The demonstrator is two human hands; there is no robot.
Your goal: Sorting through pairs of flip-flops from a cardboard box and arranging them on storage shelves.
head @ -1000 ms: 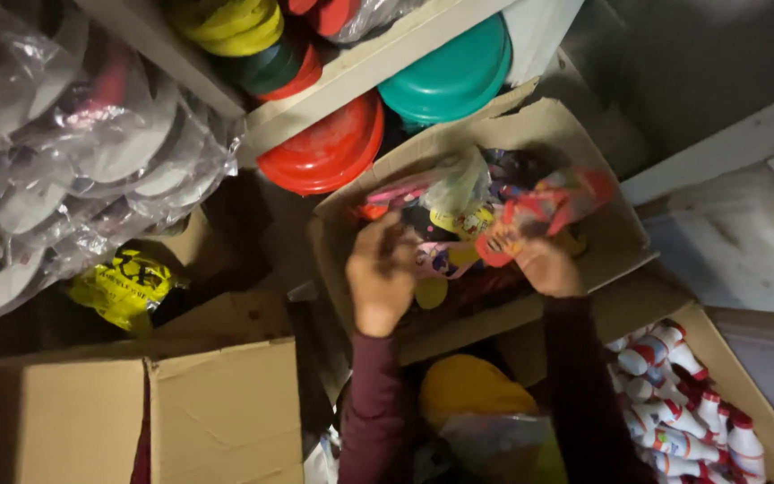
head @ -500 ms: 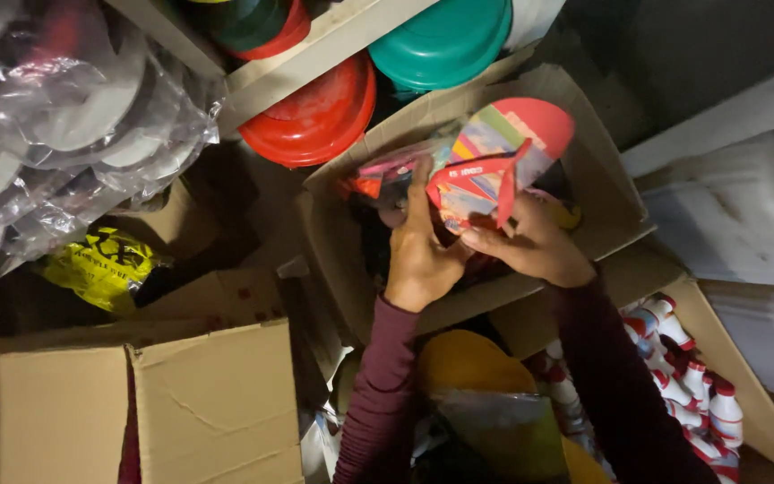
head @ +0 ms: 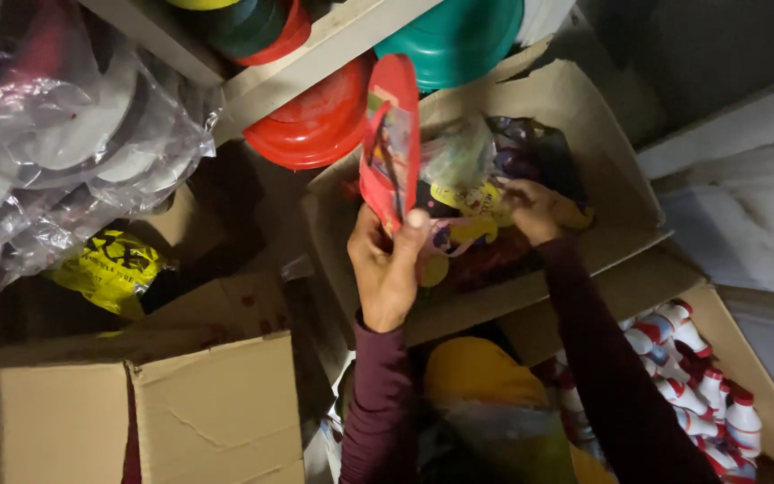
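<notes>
A shop stockroom, by the look of it: stacked plastic bowls (head: 320, 121) on a shelf (head: 315, 58) at twelve o'clock, plastic-wrapped plates (head: 55, 152) at ten, open cardboard cartons (head: 575, 108) of packaged goods, and bottles (head: 700, 394) boxed at four.

**Head camera looks down into a stockroom corner**

1 view only, worn on the person's head and tilted steeply down past both sleeves. It sits close over the open box (head: 611, 193), with the shelf (head: 315, 63) edge running aslant across the top and more cartons (head: 199, 412) filling the lower frame.
</notes>
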